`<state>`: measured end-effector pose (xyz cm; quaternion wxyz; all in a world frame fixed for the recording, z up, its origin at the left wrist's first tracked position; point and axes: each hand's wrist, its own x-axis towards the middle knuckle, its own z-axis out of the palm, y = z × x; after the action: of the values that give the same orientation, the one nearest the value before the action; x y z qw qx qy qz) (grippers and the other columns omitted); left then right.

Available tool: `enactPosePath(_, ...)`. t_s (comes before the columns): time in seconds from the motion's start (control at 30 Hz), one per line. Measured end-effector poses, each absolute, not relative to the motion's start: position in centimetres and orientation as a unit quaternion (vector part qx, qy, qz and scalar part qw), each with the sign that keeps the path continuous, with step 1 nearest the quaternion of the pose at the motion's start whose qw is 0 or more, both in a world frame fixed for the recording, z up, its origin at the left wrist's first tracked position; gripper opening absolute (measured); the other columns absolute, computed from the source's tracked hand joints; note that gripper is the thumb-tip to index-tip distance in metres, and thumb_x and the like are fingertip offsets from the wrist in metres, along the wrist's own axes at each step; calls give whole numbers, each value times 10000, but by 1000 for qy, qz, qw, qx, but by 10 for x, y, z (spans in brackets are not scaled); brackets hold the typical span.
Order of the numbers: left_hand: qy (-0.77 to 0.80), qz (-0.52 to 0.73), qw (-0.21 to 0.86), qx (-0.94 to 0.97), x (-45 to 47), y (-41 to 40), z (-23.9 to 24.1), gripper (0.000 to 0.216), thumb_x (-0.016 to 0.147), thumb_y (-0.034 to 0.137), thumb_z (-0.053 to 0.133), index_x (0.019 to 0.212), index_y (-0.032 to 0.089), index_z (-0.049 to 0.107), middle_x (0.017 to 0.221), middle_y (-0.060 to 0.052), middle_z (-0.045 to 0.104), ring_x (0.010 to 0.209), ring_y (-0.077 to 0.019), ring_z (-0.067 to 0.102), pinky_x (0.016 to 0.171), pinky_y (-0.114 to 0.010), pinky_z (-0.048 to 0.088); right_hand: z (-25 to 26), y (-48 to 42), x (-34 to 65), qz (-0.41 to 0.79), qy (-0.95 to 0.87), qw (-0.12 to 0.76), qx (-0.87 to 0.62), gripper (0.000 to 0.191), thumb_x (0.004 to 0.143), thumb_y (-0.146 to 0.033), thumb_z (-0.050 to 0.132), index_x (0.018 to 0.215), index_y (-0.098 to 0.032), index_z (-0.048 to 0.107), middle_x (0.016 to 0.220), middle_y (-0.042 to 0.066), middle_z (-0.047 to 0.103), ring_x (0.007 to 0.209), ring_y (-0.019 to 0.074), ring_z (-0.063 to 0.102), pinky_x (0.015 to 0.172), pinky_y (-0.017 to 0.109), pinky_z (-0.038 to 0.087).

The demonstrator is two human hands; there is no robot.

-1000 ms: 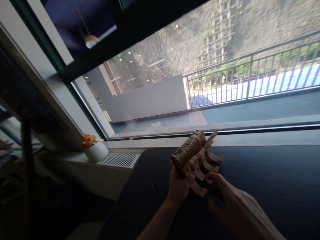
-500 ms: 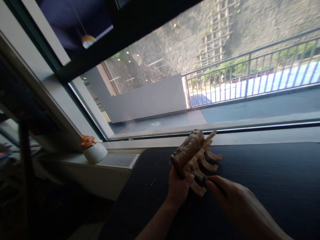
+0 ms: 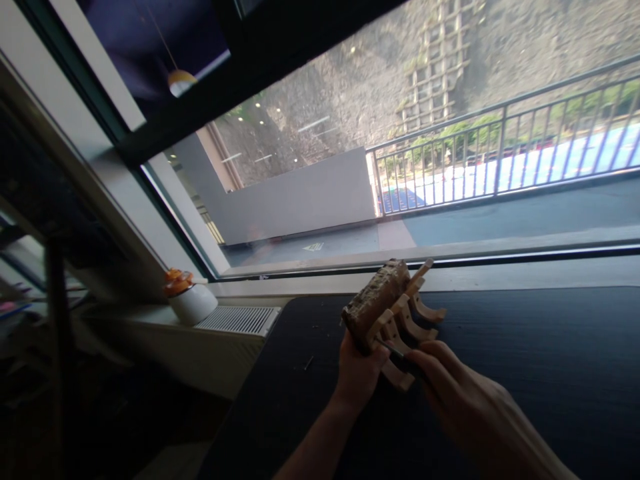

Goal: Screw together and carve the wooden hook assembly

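Observation:
My left hand (image 3: 358,375) is closed around the near end of a rough brown wooden piece (image 3: 374,303) with several pale curved wooden hooks (image 3: 406,319) along its right side, held up above the dark table (image 3: 525,360). My right hand (image 3: 457,397) is closed on a thin dark tool (image 3: 395,351), whose tip touches the piece between the nearest hooks. The tool's handle is hidden in my fingers.
A white pot with an orange lid (image 3: 188,298) stands on the sill at the left, beside a white radiator grille (image 3: 237,319). A small screw (image 3: 309,363) lies on the table's left part. A large window (image 3: 400,167) runs along the far edge.
My right hand has shifted slightly up and left along the hooks with the tool. The wooden piece and my left hand stay almost where they were.

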<state>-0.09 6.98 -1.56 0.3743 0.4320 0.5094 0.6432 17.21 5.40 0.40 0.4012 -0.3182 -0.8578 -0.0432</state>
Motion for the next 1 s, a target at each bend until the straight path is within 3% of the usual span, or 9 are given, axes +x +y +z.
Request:
enactPosePath(0.17, 510, 644, 372, 433, -2, 70, -21, 391, 615, 164, 743, 991, 154, 636, 836, -27, 708, 743, -177, 649, 697, -267, 518, 12, 53, 172, -92, -861, 415, -279, 270, 895, -121, 462, 1123, -195, 586, 863, 40, 629, 713, 154, 638, 628, 269, 470)
enactPosePath(0.37, 517, 641, 357, 440, -2, 68, -16, 349, 616, 147, 734, 951, 146, 637, 828, -25, 705, 740, -171, 643, 689, -263, 515, 14, 52, 167, -83, -829, 461, -304, 191, 917, -179, 466, 1029, -195, 619, 857, 35, 653, 621, 122, 624, 554, 246, 431)
enactPosePath(0.5, 511, 649, 374, 421, 1, 67, -12, 378, 582, 115, 730, 950, 150, 646, 814, -20, 709, 719, -170, 647, 683, -267, 518, 11, 53, 164, 44, -809, 450, -376, 213, 931, -311, 453, 950, -226, 647, 867, 16, 687, 668, 131, 663, 558, 225, 459)
enactPosePath(0.7, 527, 639, 349, 438, 1, 67, -13, 377, 602, 120, 721, 970, 147, 643, 826, -24, 711, 748, -180, 658, 686, -265, 523, 10, 61, 167, 256, -777, 372, -438, 366, 922, -427, 415, 804, -204, 679, 625, -5, 681, 546, 141, 640, 478, 208, 447)
enactPosePath(0.8, 527, 635, 351, 443, 0, 67, -14, 400, 614, 127, 722, 1003, 151, 629, 868, -28, 712, 798, -190, 662, 711, -267, 526, 10, 60, 168, 240, -778, 373, -445, 267, 882, -387, 483, 970, -213, 665, 780, 8, 730, 669, 164, 687, 558, 211, 495)
enactPosePath(0.87, 523, 632, 360, 444, -1, 68, -15, 414, 620, 128, 721, 1021, 152, 620, 892, -34, 710, 821, -195, 661, 724, -272, 525, 9, 57, 169, 193, -789, 385, -437, 304, 815, -288, 555, 1110, -226, 592, 890, 10, 732, 751, 171, 700, 619, 218, 516)
enactPosePath(1.0, 518, 632, 372, 441, -2, 70, -18, 425, 630, 133, 720, 1041, 149, 611, 887, -43, 709, 807, -195, 660, 723, -280, 523, 12, 54, 174, 56, -838, 393, -374, 328, 810, -114, 470, 1105, -241, 536, 1022, 30, 688, 779, 155, 690, 626, 226, 510)
